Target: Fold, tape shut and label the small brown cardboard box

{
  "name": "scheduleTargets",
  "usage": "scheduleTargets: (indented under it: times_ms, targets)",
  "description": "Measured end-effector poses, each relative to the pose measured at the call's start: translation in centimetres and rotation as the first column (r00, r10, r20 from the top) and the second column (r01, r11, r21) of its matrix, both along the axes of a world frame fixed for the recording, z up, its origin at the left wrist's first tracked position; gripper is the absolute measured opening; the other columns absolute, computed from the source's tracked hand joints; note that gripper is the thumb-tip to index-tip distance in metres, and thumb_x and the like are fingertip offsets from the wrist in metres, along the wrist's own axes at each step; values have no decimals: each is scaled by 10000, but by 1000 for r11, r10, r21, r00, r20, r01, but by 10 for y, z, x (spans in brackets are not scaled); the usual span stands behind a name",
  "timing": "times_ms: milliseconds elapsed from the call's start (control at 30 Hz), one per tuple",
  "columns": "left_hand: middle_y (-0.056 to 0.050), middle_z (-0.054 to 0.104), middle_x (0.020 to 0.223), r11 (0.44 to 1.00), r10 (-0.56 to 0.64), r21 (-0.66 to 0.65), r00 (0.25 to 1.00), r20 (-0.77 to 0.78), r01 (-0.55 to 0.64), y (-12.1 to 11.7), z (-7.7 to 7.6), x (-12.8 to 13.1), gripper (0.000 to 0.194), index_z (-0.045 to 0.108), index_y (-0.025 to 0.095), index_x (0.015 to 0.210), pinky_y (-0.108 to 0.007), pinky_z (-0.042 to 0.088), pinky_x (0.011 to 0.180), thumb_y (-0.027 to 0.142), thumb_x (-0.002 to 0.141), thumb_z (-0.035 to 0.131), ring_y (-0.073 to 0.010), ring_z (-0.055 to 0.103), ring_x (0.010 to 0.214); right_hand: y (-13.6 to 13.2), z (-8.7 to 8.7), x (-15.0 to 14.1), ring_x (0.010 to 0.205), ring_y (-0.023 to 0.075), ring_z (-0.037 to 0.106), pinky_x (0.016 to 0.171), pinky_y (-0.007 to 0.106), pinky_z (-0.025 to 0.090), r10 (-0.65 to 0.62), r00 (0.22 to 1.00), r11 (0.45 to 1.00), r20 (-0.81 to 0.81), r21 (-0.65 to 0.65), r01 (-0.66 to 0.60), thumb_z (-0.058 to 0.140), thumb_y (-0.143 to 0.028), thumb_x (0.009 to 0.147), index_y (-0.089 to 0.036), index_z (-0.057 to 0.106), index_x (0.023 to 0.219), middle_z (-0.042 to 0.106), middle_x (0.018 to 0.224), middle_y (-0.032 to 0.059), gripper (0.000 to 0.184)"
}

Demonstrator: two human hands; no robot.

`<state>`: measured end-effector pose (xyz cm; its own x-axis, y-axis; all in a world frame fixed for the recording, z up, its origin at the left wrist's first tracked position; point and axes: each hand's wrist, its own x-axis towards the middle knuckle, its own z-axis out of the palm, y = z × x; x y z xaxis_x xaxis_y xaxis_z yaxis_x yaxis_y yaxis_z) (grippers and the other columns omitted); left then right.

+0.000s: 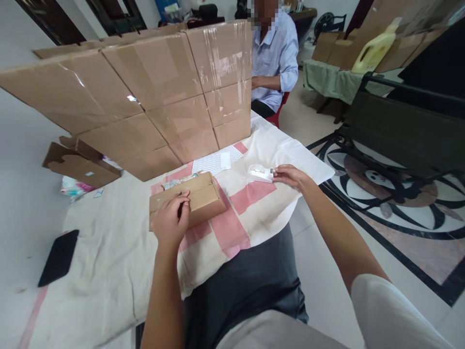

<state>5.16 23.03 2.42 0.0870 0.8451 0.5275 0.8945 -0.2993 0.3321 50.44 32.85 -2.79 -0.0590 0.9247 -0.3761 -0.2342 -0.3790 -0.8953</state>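
Note:
A small brown cardboard box (203, 196) lies on the white and pink cloth (254, 198) in front of me. My left hand (170, 218) rests on the box's near left end, fingers curled over its top flap. A patterned item peeks out at the box's far edge. To the right, my right hand (290, 175) touches a white tape dispenser (258, 173) with its fingertips pinched at the dispenser's right end. Whether the fingers hold tape I cannot make out.
A wall of large taped cardboard boxes (152, 92) stands behind the small box. A white sheet of labels (216, 162) lies at its foot. A black phone (58, 257) lies at left. A person in a light blue shirt (274, 58) sits behind. A dark bench (399, 126) stands right.

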Motion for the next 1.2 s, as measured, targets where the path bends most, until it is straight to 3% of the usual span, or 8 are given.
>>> scheduleTargets:
  times_ms: [200,367,667,833,1033,1200]
  targets:
    - [-25,797,1223,1000,12,2,1000,-4,-12,-1,-1,0,214,691,268,964,-403,537,965,322,1027,494,-256,714,1243,11,12,10,725,185,721,812,390,699,97,991,984,87,-155,-83,866,-129,790,-154,603,749,677,711,44,268]
    - [-22,803,1205,1000,24,6,1000,10,-25,1,-2,0,206,697,270,961,-403,540,959,328,1022,509,-252,718,1235,15,9,16,745,230,777,682,315,689,179,974,950,142,-284,-134,881,-219,812,-142,621,782,661,678,40,273]
    - [-13,806,1195,999,22,25,1000,7,-22,-1,-1,1,206,701,270,960,-395,539,951,324,1027,514,-255,723,1221,18,17,21,785,212,781,715,281,666,325,891,898,316,-400,-185,872,-395,838,-146,634,731,681,714,52,361]
    - [-17,808,1184,999,35,2,999,1,-35,-2,3,3,221,698,270,949,-406,542,943,333,1028,501,-256,721,1228,23,20,26,648,168,713,500,217,541,421,782,859,459,-479,-181,916,-433,778,-138,677,776,717,740,95,380]
    - [-5,809,1183,999,31,19,999,-9,-31,-2,6,5,222,681,272,937,-426,544,921,325,1034,488,-261,724,1220,37,15,30,576,129,639,460,203,477,507,736,814,449,-529,-238,938,-496,728,-165,644,724,648,654,48,443]
    - [-5,806,1196,1000,26,9,1000,1,-26,0,5,5,223,685,267,951,-435,540,930,326,1035,487,-267,729,1209,50,16,36,630,157,721,429,192,476,580,708,746,403,-613,-262,993,-482,632,-166,652,802,717,778,54,495]
